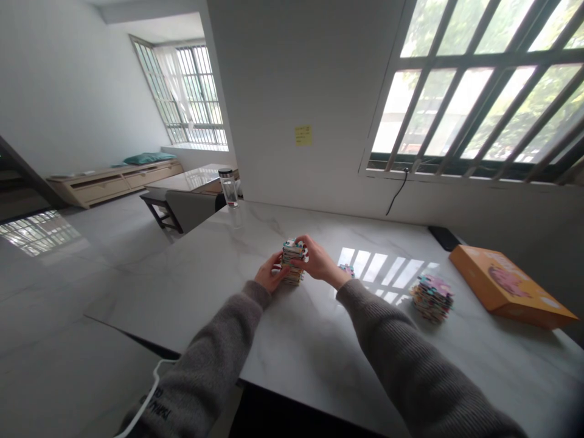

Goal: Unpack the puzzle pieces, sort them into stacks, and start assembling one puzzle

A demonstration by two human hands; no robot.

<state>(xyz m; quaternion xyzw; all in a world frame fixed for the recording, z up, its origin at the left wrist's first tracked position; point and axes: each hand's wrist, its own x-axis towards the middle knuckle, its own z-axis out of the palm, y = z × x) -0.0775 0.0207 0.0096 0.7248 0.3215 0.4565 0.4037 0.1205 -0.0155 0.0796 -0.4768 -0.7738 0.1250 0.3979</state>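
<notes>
- Hands: the left hand point(270, 274) cups the lower side of a stack of jigsaw puzzle pieces point(292, 263), fingers curled around it; the right hand point(320, 263) grips its upper part from the other side, fingers narrowly closed on it.
- Held stack: upright, pinched between both hands, above the middle of the white marble surface point(182, 286); its base appears to sit on the surface.
- Open room: a wide stretch of surface lies between the hands and the near edge, which runs diagonally below the forearms. More surface extends to the left, ending at an edge above the floor point(68, 280).
- Right of the hands: a few loose puzzle pieces point(347, 270) lie just beside the right hand. Farther right sits a second, looser stack of puzzle pieces point(431, 298).
- Containers: an orange cardboard box point(506, 286) with a pink picture lies flat near the right side of the surface, its contents hidden. A transparent bottle point(229, 187) with a dark cap stands at the far left corner, well apart from the hands.
- Far edge: a black flat object point(443, 237) lies against the wall point(319, 91), beyond the box.
</notes>
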